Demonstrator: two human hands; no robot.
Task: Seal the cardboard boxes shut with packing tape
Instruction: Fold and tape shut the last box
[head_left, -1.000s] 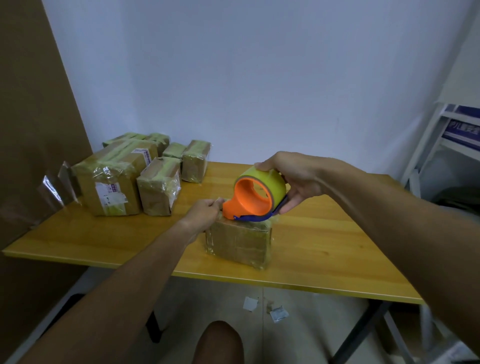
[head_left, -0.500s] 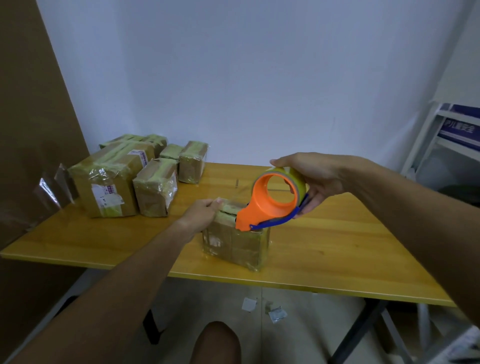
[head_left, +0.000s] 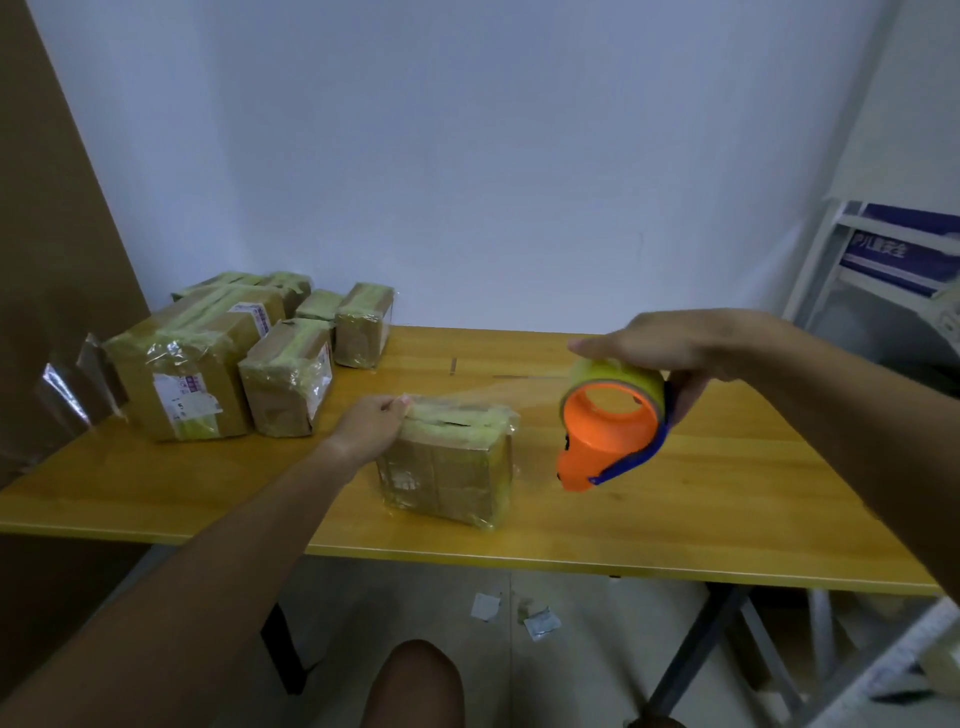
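Observation:
A small cardboard box (head_left: 447, 473) wrapped in clear tape stands near the front edge of the wooden table (head_left: 675, 519). My left hand (head_left: 371, 423) presses against its upper left corner, fingertips pinching the tape end there. My right hand (head_left: 670, 348) grips an orange tape dispenser (head_left: 608, 431) with a yellowish roll, held in the air to the right of the box. A clear strip of tape (head_left: 519, 397) stretches from the box top to the roll.
Several taped boxes (head_left: 228, 364) are grouped at the table's back left. A brown panel stands at the left, a white shelf (head_left: 883, 291) at the right. Paper scraps (head_left: 514, 613) lie on the floor under the table. My knee shows at the bottom.
My right hand has pulled the dispenser off the box top to the right, drawing out a strip of tape. My left hand has stayed at the box's left corner.

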